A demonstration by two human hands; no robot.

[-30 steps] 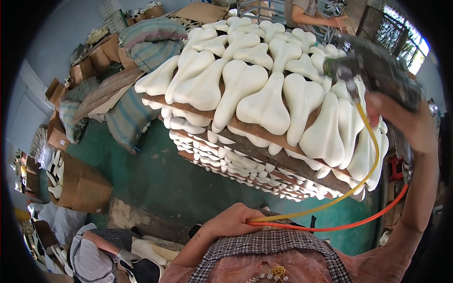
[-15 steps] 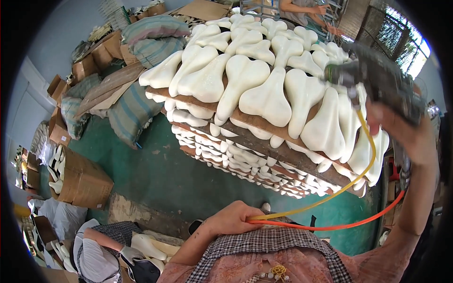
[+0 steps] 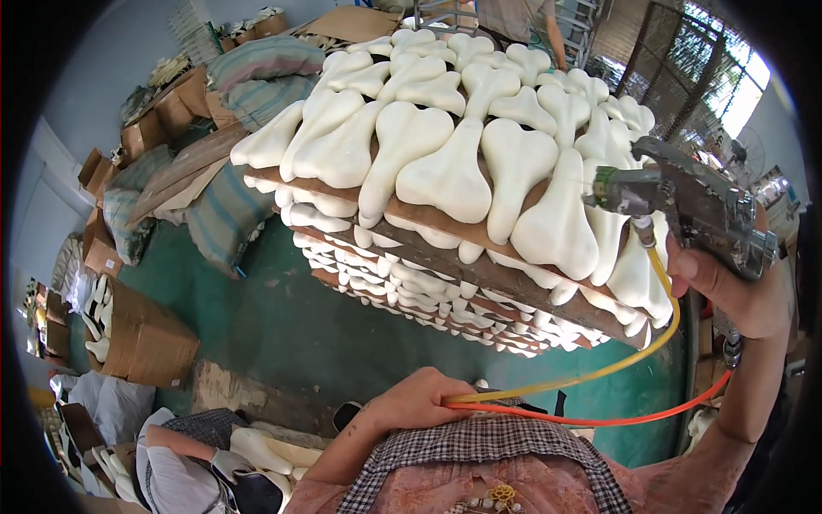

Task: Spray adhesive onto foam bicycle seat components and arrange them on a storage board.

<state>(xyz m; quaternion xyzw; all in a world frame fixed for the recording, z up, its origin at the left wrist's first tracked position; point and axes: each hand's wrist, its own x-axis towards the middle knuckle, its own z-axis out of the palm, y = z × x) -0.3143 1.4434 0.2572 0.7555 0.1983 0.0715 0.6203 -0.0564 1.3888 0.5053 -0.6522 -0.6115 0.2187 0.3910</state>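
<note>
My right hand (image 3: pixel 728 291) is wrapped round the grip of a dark metal spray gun (image 3: pixel 685 193), held up at the right over the near right corner of the stack. Its nozzle points left, across white bicycle saddle pads (image 3: pixel 445 176) laid out in rows on a brown board (image 3: pixel 334 190). My left hand (image 3: pixel 411 398) is closed at my waist round a yellow hose (image 3: pixel 591 368) and an orange hose (image 3: pixel 616 421). The yellow one runs up to the gun's underside near the nozzle; the orange one reaches a metal fitting below the grip. Whether spray is coming out cannot be seen.
More boards of pads are stacked underneath. At left are striped sacks (image 3: pixel 231 214) and an open carton (image 3: pixel 150 334) of pale pieces on the green floor (image 3: pixel 257 291). A gloved co-worker (image 3: pixel 184 471) sits at lower left; another person (image 3: pixel 514 17) stands beyond the stack.
The spray gun has come lower and nearer to me, and it is less blurred. My view has shifted slightly to the right. The far person's arm now hangs down. My left hand keeps its hold.
</note>
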